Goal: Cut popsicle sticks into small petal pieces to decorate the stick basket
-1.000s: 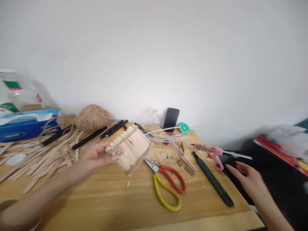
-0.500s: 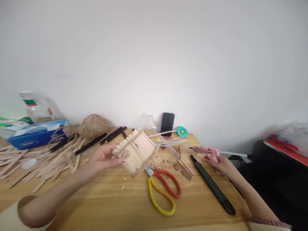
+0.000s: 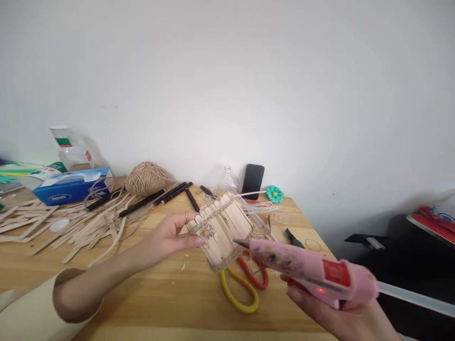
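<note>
Left hand (image 3: 172,237) had its fingers pinched on the left edge of the wooden stick panel (image 3: 227,225), center frame. Right hand (image 3: 330,315), lower right, had its fingers wrapped round the pink glue gun (image 3: 302,270); glue stick (image 3: 414,298) stuck out its back. Large clear bottle (image 3: 73,154) and blue tissue box (image 3: 73,188) sat mid-left, small clear bottle (image 3: 228,179) mid-frame; couldn't tell contents.

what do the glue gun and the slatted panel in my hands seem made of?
Glue gun: probably hard plastic, smooth pink with dark smudges; its dark tip looks like metal. Slatted panel: apparently bare wood, matte, given its pale strips and knot-like marks; the fuzzy brown edging looks like twine.
</note>
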A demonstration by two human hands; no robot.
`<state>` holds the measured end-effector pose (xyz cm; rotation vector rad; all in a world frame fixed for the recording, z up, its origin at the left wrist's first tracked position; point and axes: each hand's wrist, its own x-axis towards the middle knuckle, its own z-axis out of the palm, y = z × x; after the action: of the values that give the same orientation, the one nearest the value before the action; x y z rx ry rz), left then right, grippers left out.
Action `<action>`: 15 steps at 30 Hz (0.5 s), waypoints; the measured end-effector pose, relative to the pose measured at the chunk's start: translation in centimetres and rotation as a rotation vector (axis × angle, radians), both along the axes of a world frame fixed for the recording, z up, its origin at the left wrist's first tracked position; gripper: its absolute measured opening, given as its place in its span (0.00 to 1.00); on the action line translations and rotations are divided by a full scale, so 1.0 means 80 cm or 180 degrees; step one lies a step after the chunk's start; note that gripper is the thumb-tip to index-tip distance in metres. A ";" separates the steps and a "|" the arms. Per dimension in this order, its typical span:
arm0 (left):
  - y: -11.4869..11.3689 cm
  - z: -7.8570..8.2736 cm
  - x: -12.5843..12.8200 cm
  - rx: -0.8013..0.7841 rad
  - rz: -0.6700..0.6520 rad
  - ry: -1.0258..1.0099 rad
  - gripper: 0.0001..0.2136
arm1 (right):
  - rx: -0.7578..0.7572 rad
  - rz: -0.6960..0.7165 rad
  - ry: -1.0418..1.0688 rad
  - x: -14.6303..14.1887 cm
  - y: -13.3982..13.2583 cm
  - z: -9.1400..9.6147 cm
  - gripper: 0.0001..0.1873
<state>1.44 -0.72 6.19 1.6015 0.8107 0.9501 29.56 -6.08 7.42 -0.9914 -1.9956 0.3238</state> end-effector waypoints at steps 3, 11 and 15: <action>-0.009 0.002 0.000 0.0108 -0.0073 0.0062 0.05 | -0.0155 0.0244 -0.0165 -0.002 0.001 -0.003 0.18; -0.016 -0.001 -0.003 0.0232 -0.0106 0.0319 0.08 | 0.0040 0.0297 -0.0415 -0.017 -0.002 0.003 0.16; -0.015 0.001 -0.003 0.0392 -0.0086 0.0478 0.08 | -0.0242 0.0088 -0.0284 -0.030 -0.010 0.009 0.14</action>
<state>1.18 -1.93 6.24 1.8029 0.8445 0.8826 27.16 -6.89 8.10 -1.0426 -2.0923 0.3789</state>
